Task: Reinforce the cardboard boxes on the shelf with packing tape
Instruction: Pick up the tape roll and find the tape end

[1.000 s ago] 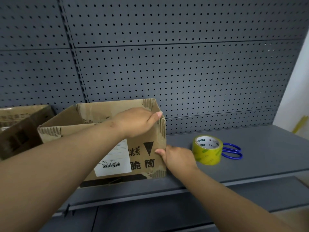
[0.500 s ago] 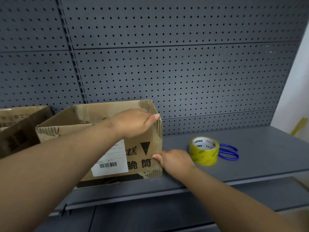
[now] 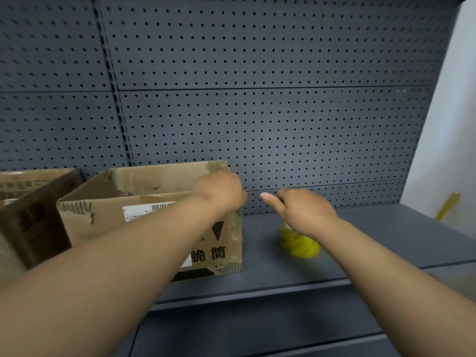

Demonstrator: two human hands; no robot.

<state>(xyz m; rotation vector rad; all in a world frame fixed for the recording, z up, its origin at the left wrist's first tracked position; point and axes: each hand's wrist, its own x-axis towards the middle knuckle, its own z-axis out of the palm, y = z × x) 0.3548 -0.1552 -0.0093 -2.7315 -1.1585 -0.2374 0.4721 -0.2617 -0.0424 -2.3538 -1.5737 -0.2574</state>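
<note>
An open cardboard box [image 3: 103, 228] with a white label and black print stands on the grey shelf [image 3: 373, 243]. My left hand [image 3: 219, 189] grips the box at its top right corner, fingers hidden behind the rim. A yellow roll of packing tape [image 3: 298, 244] lies on the shelf to the right of the box. My right hand [image 3: 304, 212] hovers over the roll and hides its top. Its thumb points left, it holds nothing that I can see, and its fingers are out of sight.
A second, darker cardboard box [image 3: 33, 215] stands at the far left, touching the first. Grey pegboard [image 3: 257, 99] backs the shelf. A yellow object [image 3: 448, 204] leans by the white wall at the right. A lower shelf edge runs below.
My right hand left the box's lower right corner and rose to the right, over the tape roll. The view shifted, and the blue scissors behind the roll are now hidden.
</note>
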